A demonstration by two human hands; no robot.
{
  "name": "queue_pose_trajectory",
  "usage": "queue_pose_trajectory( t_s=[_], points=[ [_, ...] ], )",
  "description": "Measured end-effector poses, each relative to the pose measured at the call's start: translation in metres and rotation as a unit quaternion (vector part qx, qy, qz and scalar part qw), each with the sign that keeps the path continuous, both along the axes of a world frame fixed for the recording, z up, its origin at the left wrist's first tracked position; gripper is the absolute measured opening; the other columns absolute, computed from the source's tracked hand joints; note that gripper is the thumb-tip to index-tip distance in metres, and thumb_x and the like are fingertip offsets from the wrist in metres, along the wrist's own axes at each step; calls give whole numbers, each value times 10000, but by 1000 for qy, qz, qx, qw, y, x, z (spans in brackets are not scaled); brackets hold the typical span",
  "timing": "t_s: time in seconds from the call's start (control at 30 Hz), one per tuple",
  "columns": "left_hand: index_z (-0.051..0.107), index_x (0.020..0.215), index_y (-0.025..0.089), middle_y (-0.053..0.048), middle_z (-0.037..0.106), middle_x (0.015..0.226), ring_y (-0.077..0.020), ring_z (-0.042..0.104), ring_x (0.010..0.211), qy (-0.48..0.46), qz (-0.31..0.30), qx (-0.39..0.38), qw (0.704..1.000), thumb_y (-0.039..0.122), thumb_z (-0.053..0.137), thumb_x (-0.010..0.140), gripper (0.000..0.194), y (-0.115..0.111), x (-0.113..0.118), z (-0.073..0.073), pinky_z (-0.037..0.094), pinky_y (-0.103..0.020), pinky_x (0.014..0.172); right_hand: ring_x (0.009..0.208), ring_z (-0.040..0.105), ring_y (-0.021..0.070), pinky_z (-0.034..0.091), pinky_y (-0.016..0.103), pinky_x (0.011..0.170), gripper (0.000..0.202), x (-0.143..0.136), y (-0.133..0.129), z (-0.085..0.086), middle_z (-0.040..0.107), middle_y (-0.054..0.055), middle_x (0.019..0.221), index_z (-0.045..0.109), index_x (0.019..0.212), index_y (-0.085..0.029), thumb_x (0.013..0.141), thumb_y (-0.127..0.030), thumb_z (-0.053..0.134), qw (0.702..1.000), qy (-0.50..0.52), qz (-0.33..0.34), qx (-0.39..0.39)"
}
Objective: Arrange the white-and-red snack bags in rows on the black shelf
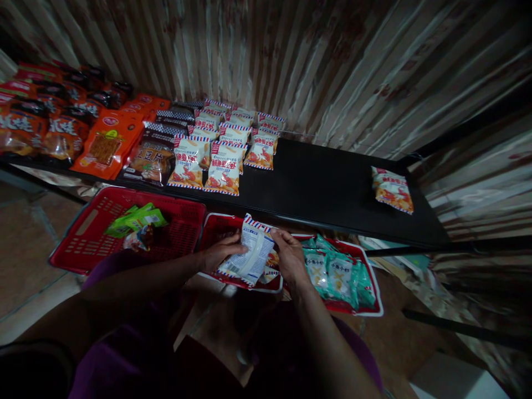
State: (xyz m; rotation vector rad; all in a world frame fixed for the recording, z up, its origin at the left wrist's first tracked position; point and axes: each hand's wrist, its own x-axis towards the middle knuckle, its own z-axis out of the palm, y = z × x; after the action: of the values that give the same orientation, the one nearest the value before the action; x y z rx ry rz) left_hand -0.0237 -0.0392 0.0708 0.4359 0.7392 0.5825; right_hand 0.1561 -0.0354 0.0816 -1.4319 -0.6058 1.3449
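Observation:
Between my two hands is a white snack bag with a red and blue striped edge, its printed back facing up. My left hand grips its left side, and my right hand pinches the upper right edge. Below the bag is a red basket with a white rim, holding more bags of the same kind, partly hidden. On the black shelf ahead, several matching snack bags stand in rows. One more such bag lies alone near the shelf's right end.
Dark brown packets, orange packets and black-orange packets fill the shelf's left. A larger red basket holds green packets. Another basket on the right holds teal packets. Curtains hang behind the shelf.

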Motion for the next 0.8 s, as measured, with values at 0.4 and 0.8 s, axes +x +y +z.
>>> queue_pose_trajectory(
  t_s=[0.4,0.8],
  points=[
    [562,1158,185,-79,663,1082,-202,631,934,41,-9,69,997,351,720,687,523,0,-2,3,465,-318,838,566,547,113,440,269,609,276,2,6,-10,658,-42,628,689,691,-197,544,-409,786,996,-33,-74,23],
    [580,1118,135,-103,655,1088,-223,618,947,61,-37,168,983,403,728,677,537,0,-2,2,459,-332,840,545,530,111,424,255,571,287,0,4,-8,643,-39,614,687,712,-181,581,-425,763,993,-71,-80,46]
  ],
)
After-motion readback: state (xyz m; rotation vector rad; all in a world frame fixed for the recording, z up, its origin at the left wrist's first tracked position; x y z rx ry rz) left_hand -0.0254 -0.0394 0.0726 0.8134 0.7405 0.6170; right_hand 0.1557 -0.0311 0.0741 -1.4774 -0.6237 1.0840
